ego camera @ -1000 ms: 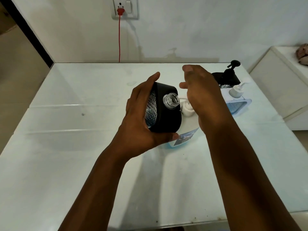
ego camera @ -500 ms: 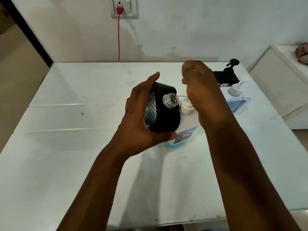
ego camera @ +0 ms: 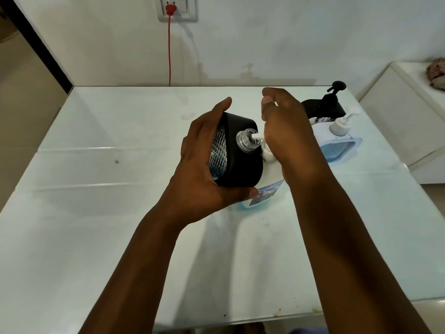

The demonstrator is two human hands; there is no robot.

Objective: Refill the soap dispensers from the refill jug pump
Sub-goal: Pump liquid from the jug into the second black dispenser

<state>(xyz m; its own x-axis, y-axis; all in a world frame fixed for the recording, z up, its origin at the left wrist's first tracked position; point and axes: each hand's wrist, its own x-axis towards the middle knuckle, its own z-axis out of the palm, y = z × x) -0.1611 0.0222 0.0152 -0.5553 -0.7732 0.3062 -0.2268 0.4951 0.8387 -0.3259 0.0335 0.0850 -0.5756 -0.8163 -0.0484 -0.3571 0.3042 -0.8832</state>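
A black soap dispenser (ego camera: 237,155) with a clear, net-patterned side is held tilted in the left hand (ego camera: 204,169), whose fingers and thumb are wrapped round its body. Its open, clear threaded neck (ego camera: 245,140) is turned toward the white spout (ego camera: 257,136) of the refill jug's pump, and the spout's tip sits right at the opening. The right hand (ego camera: 286,131) is laid over the top of the pump (ego camera: 267,154), pressing on it with the fingers bent; how far they close round it cannot be told. The refill jug (ego camera: 262,189), white-labelled with blue liquid showing at the bottom, stands on the pale table (ego camera: 96,213) directly under both hands and is mostly hidden by them. Behind the right hand, toward the far right of the table, a second black dispenser (ego camera: 322,109) with its pump fitted and a white-and-blue dispenser (ego camera: 337,145) stand just beside each other. A red cord (ego camera: 169,51) hangs from a wall socket (ego camera: 177,8).
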